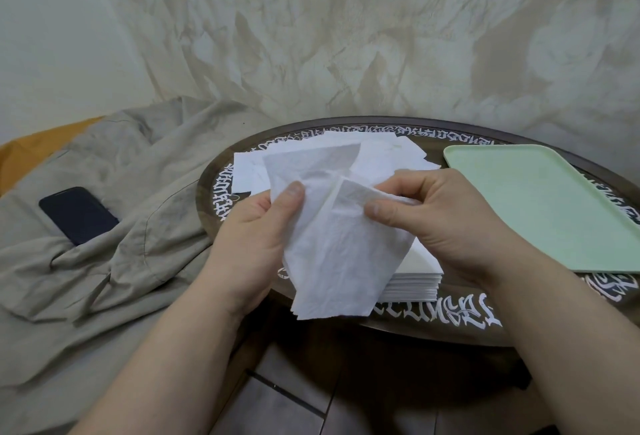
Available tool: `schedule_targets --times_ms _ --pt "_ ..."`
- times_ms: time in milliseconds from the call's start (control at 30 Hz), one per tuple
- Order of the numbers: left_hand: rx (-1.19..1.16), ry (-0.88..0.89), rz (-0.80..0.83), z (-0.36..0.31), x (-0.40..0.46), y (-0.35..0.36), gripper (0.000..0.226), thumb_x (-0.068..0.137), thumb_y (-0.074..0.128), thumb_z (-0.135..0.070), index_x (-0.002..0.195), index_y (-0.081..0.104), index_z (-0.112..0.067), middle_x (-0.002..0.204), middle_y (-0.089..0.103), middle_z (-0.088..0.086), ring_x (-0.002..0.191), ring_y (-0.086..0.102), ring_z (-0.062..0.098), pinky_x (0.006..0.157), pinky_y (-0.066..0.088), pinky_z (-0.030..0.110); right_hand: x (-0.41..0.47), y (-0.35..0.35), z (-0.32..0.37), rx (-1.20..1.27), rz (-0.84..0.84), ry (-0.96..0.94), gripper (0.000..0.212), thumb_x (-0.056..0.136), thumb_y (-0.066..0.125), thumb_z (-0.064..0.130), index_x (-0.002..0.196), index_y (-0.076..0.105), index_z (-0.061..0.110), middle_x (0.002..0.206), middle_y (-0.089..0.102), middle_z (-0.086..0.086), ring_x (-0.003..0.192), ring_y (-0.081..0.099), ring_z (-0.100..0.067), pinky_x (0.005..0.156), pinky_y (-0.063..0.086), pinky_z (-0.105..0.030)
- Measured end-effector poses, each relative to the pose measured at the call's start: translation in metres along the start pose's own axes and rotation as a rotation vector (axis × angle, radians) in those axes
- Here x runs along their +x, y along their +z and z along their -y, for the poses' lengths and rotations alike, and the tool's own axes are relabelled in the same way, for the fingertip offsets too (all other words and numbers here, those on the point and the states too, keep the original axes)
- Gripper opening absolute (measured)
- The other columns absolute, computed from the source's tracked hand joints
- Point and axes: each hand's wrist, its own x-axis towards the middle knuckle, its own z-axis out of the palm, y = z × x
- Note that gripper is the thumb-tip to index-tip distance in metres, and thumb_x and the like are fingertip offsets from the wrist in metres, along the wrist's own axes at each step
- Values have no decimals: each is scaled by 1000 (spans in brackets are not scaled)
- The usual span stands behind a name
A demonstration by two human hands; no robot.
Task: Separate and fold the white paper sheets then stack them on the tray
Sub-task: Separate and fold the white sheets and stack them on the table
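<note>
Hands (346, 223) pinching paper sheet (339, 261), over stack (412, 284); tray (540, 206) right, phone (79, 214) left

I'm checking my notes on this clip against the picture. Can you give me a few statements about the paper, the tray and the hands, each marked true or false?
1. Both hands hold the sheet. True: the left hand and right hand each pinch it near its top.
2. The tray already holds folded sheets. False: no paper shows on it.
3. The tray lies on the person's right side of the table. True.
4. The phone lies on the table. False: it lies on the cloth to the left.
5. A neat stack sits under the held sheet. True.
</note>
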Motion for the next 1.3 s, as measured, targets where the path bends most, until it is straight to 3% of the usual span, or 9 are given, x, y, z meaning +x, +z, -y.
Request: schedule_targets --times_ms 167,333,400,500,733,900,1067,1233,1300 --pt "43 78 -70 -2 1 -8 23 77 69 -39 73 79 -19 87 76 9 79 70 21 82 55 40 0 -7 6 -7 -76 -136 12 70 83 17 65 73 22 97 60 20 90 61 -10 81 46 -31" --pt "62 91 -109 -5 1 -10 24 72 76 -41 71 78 -18 83 75 8 75 70 21 76 57 39 -1 -8 7 -177 -56 -187 6 70 79 25 70 74 26 86 57 20 85 58 -4 80 43 -27" --pt "44 92 -131 -4 1 -10 22 75 78 -38 69 77 -17 82 75 8 73 70 21 73 57 39 -1 -8 5 -188 -49 -179 11 74 81 19 73 73 27 82 56 20 80 57 -3 77 40 -25" --pt "-21 83 -157 -4 0 -7 21 81 67 -31 71 74 -14 79 75 7 70 71 19 64 60 34 -1 -11 5 -217 -30 -143 12 75 79 16 70 73 25 81 59 18 83 57 -2 78 38 -23" --pt "-151 104 -171 -11 -1 -5 15 97 52 -8 98 67 -11 88 77 4 78 73 17 64 60 31 -3 -10 0 -95 127 12 3 73 76 14 72 76 17 126 59 22 119 53 5 107 39 -34" --pt "-204 95 -171 -12 0 -4 20 98 49 -5 112 64 -8 99 76 6 87 74 19 66 59 30 -4 -2 3 -28 232 21 13 77 73 5 70 77 15 105 73 13 107 61 6 92 46 -18" --pt "-162 102 -187 -7 2 -4 19 98 50 -6 110 65 -9 102 76 6 90 73 19 71 60 30 -4 -3 2 -100 120 -26 4 78 75 9 78 77 12 82 75 -3 79 68 -13 82 53 -37" --pt "-107 119 -181 -5 4 -4 19 96 52 -1 107 67 -8 102 75 8 90 73 21 75 60 33 -2 -4 2 -147 59 -138 8 76 79 10 72 76 16 87 69 7 86 64 -9 78 47 -22" --pt "-70 149 -196 -3 6 -7 21 94 53 4 101 69 -8 98 75 7 90 72 21 76 58 33 -2 -7 2 -102 53 -128 6 72 79 18 71 74 14 83 69 3 81 64 -10 76 46 -25"
